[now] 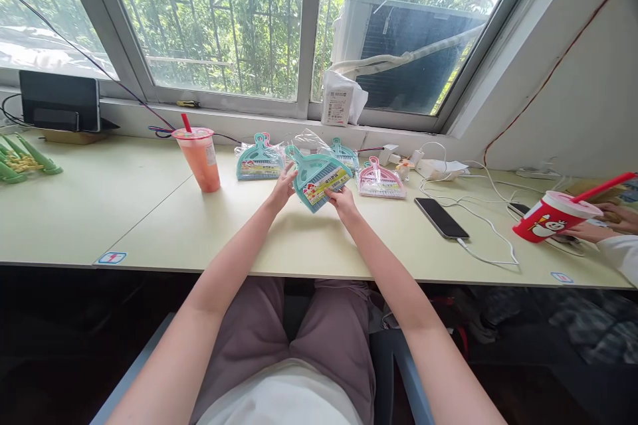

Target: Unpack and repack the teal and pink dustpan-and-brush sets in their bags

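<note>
Between my two hands I hold a teal mini dustpan and brush set (pixel 310 169), tilted, with a yellow label and a clear plastic wrapper rising above it. My left hand (pixel 284 187) is closed on its left side by the handle. At the lower right edge my right hand (pixel 341 202) grips it, thumb over the label. Behind it on the table lie a wrapped teal set (pixel 260 163) to the left and another teal set (pixel 343 151), partly hidden. A pink set (pixel 379 180) lies to the right of my right hand.
A drink cup (pixel 198 161) with a red straw stands left on the table (pixel 149 212). To the right are a phone (pixel 441 218) on a white cable and a red cup (pixel 553 216). Another person's hand (pixel 593 231) is at the far right. A tablet (pixel 60 99) stands far left.
</note>
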Motion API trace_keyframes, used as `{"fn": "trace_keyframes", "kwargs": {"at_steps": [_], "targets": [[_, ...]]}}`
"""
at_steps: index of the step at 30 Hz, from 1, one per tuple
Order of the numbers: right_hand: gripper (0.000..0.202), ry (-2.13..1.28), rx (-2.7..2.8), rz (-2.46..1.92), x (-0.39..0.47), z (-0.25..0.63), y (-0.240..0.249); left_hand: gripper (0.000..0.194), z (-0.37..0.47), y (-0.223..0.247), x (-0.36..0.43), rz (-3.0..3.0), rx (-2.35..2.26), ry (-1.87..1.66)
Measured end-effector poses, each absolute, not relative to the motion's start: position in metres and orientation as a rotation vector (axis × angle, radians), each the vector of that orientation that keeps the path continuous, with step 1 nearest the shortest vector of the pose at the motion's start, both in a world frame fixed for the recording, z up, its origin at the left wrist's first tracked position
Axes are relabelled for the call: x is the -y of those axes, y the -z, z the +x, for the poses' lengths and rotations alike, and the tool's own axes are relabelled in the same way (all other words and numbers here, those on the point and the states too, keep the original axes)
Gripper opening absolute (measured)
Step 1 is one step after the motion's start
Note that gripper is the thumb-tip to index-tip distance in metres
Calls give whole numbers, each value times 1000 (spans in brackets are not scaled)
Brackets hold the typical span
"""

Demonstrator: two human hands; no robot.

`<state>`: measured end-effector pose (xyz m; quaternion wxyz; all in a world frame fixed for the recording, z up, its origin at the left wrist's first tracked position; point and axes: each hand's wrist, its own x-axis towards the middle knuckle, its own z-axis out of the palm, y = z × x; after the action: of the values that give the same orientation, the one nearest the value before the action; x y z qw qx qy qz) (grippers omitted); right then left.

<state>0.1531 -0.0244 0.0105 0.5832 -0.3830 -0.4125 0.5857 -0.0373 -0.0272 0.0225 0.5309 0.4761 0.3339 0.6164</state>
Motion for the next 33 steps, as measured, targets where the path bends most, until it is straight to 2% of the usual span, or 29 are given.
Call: {"fn": "trace_keyframes", "kwargs": {"at_steps": [7,18,27,33], "targets": [[35,-1262,932,-841,30,148,-13,67,-34,-16,32,1275,-749,-1126],[37,-1278,930,-818,27,148,-11,62,-28,-15,33,1381,-902,-1166],[23,-1356,910,-835,31,151,-19,57,-28,-12,30,1359,-868,-1217],[21,-1244,686,-890,18,165,-15,58,-26,-12,33,1423,-909,-1110]]}}
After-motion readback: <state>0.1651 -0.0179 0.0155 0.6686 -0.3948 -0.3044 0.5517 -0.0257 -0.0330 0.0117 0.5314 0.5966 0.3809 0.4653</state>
